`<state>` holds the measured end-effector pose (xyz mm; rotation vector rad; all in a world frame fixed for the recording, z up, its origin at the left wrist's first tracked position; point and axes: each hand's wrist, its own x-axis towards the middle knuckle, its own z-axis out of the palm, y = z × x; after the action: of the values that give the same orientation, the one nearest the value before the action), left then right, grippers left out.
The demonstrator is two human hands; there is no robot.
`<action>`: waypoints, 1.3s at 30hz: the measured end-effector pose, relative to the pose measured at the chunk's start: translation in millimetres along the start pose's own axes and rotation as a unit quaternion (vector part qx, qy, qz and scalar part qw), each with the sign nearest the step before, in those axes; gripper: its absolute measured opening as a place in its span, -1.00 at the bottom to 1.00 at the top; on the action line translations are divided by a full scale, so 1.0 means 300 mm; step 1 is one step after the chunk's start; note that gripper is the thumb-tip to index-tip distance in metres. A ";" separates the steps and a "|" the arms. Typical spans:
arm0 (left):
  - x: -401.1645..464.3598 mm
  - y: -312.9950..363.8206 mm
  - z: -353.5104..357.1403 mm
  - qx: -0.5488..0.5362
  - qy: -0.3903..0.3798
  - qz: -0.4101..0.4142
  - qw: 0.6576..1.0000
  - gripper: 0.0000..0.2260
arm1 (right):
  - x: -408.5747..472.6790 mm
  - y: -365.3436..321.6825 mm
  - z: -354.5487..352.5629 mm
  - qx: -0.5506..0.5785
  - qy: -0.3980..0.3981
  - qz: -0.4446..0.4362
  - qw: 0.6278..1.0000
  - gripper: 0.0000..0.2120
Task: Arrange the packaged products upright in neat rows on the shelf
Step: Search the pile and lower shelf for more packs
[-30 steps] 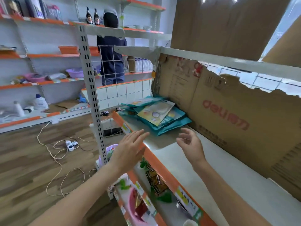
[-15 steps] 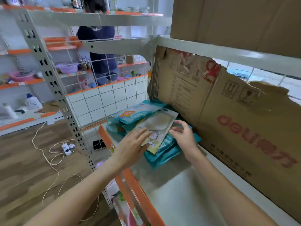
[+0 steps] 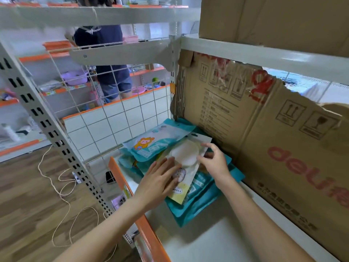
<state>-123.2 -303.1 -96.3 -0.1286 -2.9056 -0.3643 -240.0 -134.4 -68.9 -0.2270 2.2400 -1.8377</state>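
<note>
A loose pile of flat teal packets (image 3: pixel 200 201) lies at the far left end of the white shelf (image 3: pixel 204 241). On top lies a pale yellow packet (image 3: pixel 186 156) with a round white window. Behind it sits a light blue packet with a cartoon figure (image 3: pixel 156 142). My left hand (image 3: pixel 160 180) lies flat on the yellow packet's near left part, fingers straight. My right hand (image 3: pixel 213 163) holds the packet's right edge with curled fingers and thumb. All packets lie flat, none upright.
A torn brown cardboard sheet (image 3: pixel 283 148) lines the shelf's back. A white wire grid (image 3: pixel 117 118) closes the left end, and an orange strip (image 3: pixel 149 229) edges the front. A person (image 3: pixel 111 61) stands beyond the grid. A cord (image 3: pixel 62 191) trails on the wooden floor.
Both hands reached forward from above the bare shelf to the pile and settled on the yellow packet. My view moved closer to the shelf's left end.
</note>
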 end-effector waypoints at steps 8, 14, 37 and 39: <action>-0.004 -0.013 0.001 -0.023 -0.016 0.016 0.999 -0.43 | -0.030 -0.012 0.046 -0.024 -0.036 -0.035 0.998 -0.75; -0.043 -0.002 -0.040 -0.048 0.029 0.070 0.996 -0.52 | -0.131 -0.017 -0.002 0.010 0.005 -0.004 1.000 -0.72; -0.516 0.383 -0.133 -0.560 -0.045 0.029 0.827 -0.65 | -1.082 0.009 -0.135 0.028 0.140 -0.081 0.986 -0.79; -0.588 0.435 -0.117 -0.540 -0.044 0.046 0.839 -0.64 | -1.200 0.035 -0.150 0.018 0.162 -0.082 0.983 -0.78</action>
<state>70.2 -196.8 -70.7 -0.4446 -2.3572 -1.9453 93.7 5.9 -41.4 -0.1145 2.4607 -2.1342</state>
